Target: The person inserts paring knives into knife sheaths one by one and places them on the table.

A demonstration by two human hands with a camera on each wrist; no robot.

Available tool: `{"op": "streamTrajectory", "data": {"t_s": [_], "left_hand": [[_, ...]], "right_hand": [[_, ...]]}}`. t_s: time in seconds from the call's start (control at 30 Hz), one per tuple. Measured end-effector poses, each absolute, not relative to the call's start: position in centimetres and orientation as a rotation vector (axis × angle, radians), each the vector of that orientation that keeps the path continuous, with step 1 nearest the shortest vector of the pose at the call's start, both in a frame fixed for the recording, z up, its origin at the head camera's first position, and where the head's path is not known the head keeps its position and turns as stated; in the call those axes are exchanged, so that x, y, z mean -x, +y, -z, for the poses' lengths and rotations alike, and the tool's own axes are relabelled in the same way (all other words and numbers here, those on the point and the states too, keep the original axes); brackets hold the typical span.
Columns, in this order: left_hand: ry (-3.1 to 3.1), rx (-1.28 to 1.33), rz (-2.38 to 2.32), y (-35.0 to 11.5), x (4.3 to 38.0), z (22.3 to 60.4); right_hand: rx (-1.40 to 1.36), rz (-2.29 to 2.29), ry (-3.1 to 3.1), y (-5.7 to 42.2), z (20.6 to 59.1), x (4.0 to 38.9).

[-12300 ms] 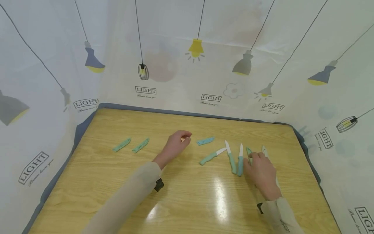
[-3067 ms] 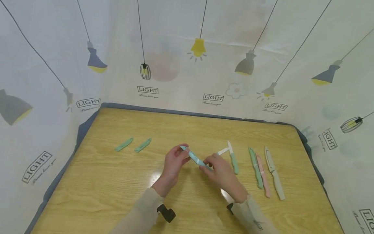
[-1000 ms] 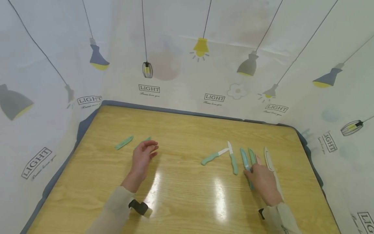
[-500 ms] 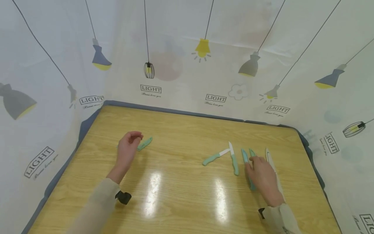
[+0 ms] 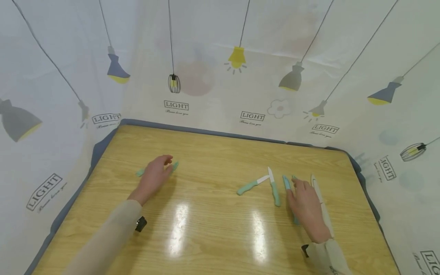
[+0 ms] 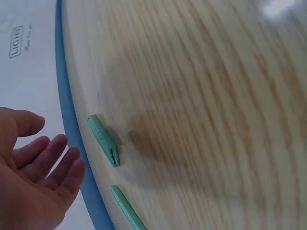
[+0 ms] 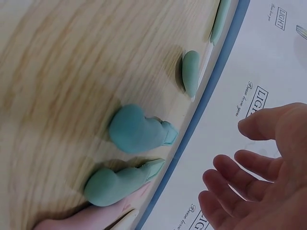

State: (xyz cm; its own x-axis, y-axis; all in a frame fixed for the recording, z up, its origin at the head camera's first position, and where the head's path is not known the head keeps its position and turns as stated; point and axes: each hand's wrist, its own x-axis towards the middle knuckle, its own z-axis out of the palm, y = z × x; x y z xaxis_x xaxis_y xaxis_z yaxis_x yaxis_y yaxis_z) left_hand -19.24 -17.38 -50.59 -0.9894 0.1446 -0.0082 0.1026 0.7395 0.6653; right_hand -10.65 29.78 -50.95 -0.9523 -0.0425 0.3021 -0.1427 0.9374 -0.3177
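Note:
My left hand (image 5: 154, 177) hovers over two green blade sheaths, fingers loosely bent and holding nothing. The near sheath (image 6: 103, 139) and the other sheath (image 6: 127, 208) both lie on the table in the left wrist view. At the right, my right hand (image 5: 306, 202) is above a row of sheathed knives, its fingers relaxed and apart from them in the right wrist view (image 7: 259, 167). Under it lie a blue knife (image 7: 139, 129), a green knife (image 7: 120, 182) and a pink knife (image 7: 91, 215). Two bare-bladed green knives, one slanted (image 5: 248, 187) and one steeper (image 5: 276, 194), lie left of these.
A cream sheathed knife (image 5: 324, 215) lies at the right end of the row, partly behind my right hand. The wooden table (image 5: 213, 229) has a blue-grey edge (image 5: 206, 131) against a lamp-print curtain (image 5: 213, 95).
Earlier the blue knife lay bare, then both hands held it with its blue sheath. It now lies sheathed beside the green one. My left hand has moved left to the green sheaths.

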Motion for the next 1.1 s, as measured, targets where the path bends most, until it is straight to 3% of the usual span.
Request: {"op": "streamTrajectory", "data": {"t_s": [0.77, 1.1], "left_hand": [[3.02, -0.434, -0.304, -16.0, 21.2, 51.8], [2.991, -0.366, -0.411, -16.1, 21.3, 51.4]], "right_hand": [[-0.132, -0.494, -2.836, 29.7, 51.0, 10.5], [-0.153, -0.469, -2.819, 29.7, 51.1, 10.2]]}}
